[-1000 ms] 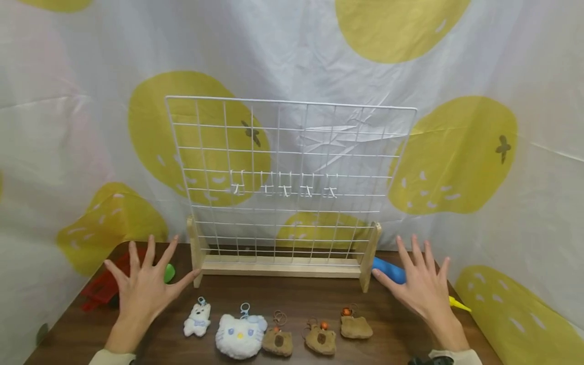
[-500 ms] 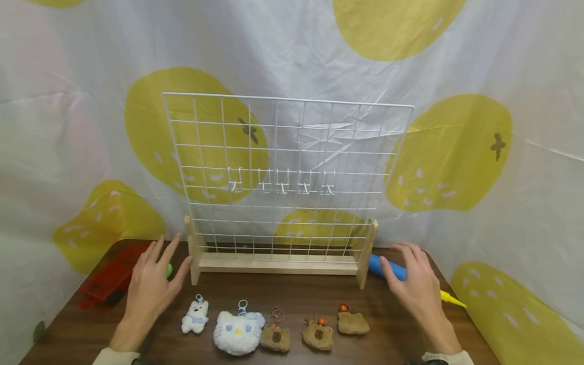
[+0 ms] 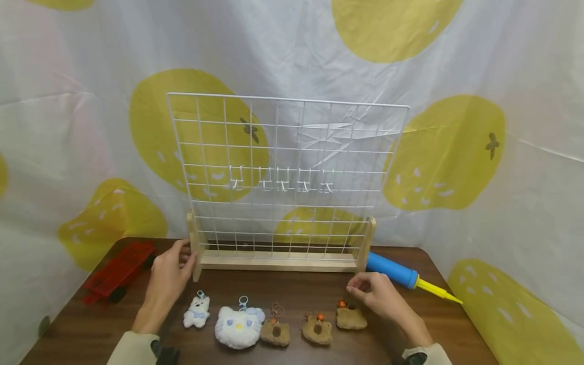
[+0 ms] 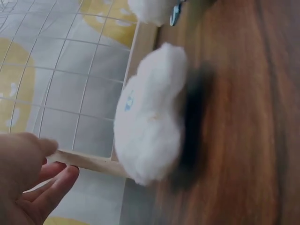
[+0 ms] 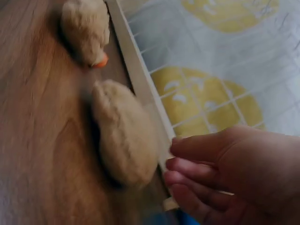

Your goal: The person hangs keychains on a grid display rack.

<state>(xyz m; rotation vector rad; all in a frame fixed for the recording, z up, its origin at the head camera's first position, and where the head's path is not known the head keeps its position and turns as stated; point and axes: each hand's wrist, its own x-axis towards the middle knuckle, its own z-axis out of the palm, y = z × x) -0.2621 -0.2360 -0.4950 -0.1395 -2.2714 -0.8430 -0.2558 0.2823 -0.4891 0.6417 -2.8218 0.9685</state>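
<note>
On the table stands a white wire grid rack (image 3: 278,261) with wooden side posts and small white hooks (image 3: 283,186) hung across its mesh. My left hand (image 3: 168,274) is at the rack's left post, thumb and fingers on either side of its edge. My right hand (image 3: 376,294) hovers by the rightmost brown plush keychain (image 3: 351,319), fingers loosely bent with nothing seen between them. A row of plush keychains lies in front: a small white bear (image 3: 196,313), a white cat head (image 3: 239,328) and brown ones (image 3: 318,330) with orange beads.
Behind the right post lies a blue pump (image 3: 392,268) with a yellow nozzle (image 3: 438,290). A red toy vehicle (image 3: 119,272) sits at the left. The brown table (image 3: 274,284) is backed by a patterned curtain (image 3: 292,45).
Both hands, spread wide a second ago, have drawn inward with fingers bending. The left has reached the rack's left post; the right has moved left towards the rightmost brown keychain, uncovering the pump.
</note>
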